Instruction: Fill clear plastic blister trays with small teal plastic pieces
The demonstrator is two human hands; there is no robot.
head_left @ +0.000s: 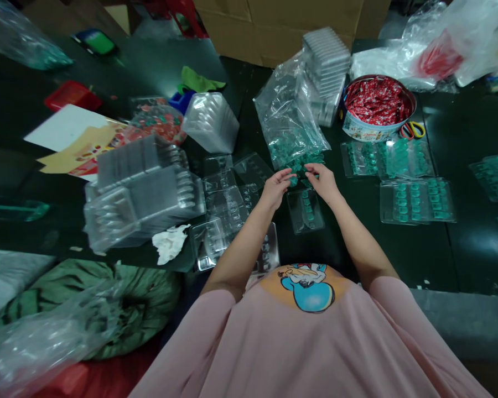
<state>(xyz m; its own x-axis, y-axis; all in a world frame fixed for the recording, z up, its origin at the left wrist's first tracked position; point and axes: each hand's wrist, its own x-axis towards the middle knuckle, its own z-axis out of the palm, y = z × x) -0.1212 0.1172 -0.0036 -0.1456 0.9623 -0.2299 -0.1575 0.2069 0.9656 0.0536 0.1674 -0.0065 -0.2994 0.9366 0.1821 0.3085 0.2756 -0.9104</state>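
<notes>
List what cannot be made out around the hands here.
Head view: green pieces at the mouth of the bag, too small to identify.
Left hand and right hand: curled fingers hide what each pinches.
Tray stacks: blurred.
Filled trays: cut by right edge.

Dim overall, edges warped, left perhaps motion-blurred

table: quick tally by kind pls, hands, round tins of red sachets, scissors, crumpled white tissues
hands: 2 (left hand, right hand)
round tin of red sachets: 1
scissors: 1
crumpled white tissue: 1
total: 5
</notes>
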